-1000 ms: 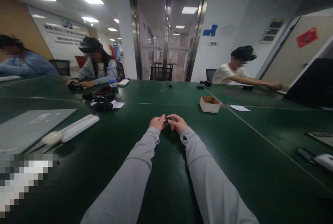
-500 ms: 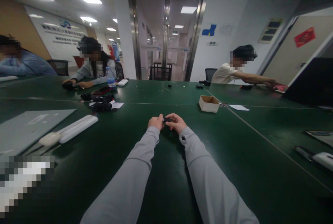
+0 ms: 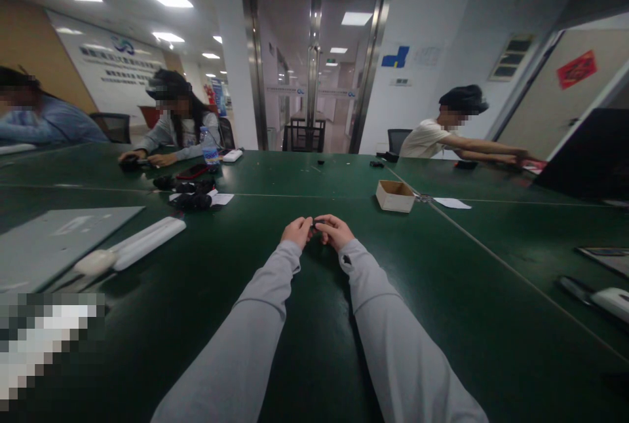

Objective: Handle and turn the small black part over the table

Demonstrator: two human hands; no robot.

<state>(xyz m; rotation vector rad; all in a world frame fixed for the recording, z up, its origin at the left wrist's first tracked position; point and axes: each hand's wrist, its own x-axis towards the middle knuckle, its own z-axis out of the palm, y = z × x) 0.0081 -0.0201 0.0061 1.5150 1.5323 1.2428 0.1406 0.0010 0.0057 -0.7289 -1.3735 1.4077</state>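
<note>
Head view: pinched a small dark piece [image 3: 315, 224] in the closed fingertips of left hand [image 3: 297, 232] and right hand [image 3: 336, 232], nearly together over the green table [image 3: 417, 272], well in from its far edge. Probably called for light, level pressure and steady wrists, low against slipping.

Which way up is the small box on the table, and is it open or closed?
Upright and open: the box shows its hollow inside above the front wall, with no lid over it.
</note>
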